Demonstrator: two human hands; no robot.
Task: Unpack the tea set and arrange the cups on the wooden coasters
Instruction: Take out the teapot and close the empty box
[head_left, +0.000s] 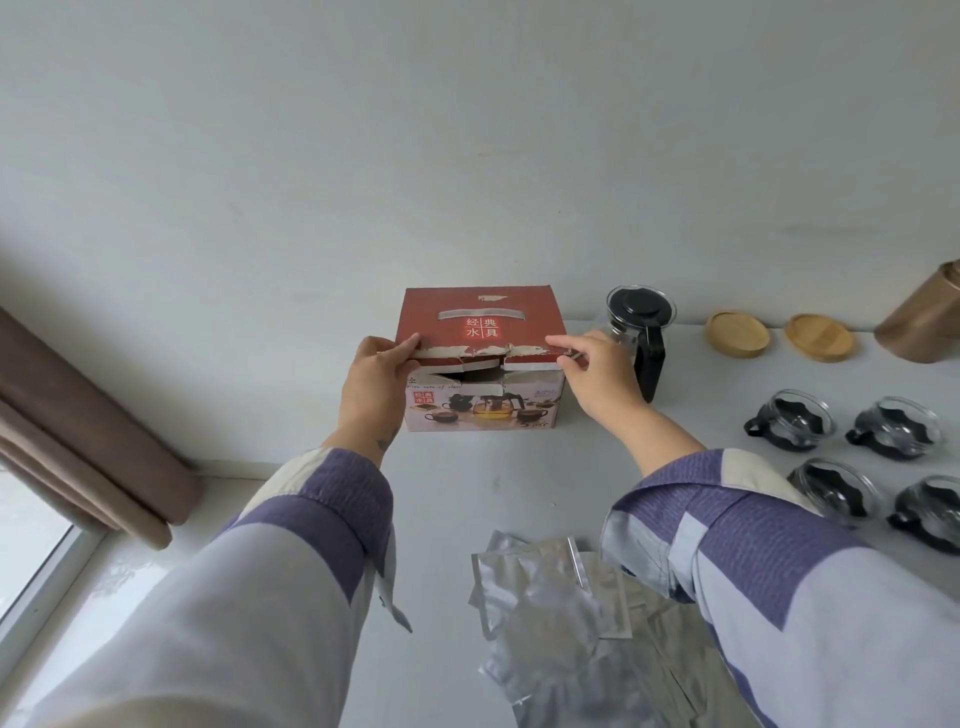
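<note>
While outstretched, both hands (371, 384) on box (480, 322).

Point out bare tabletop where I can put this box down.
Bare table lies between the box and the foil bags, and left of them toward the curtain. Crowded at right: teapot, four cups, coasters.

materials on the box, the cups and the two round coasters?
Box: printed cardboard, glossy red; torn flap edge shows pale paper core. Cups: clear glass, see-through with glints, seemingly in black holders, probably plastic. Coasters: light wood or bamboo by the tan colour, matte; grain too small to tell.
</note>
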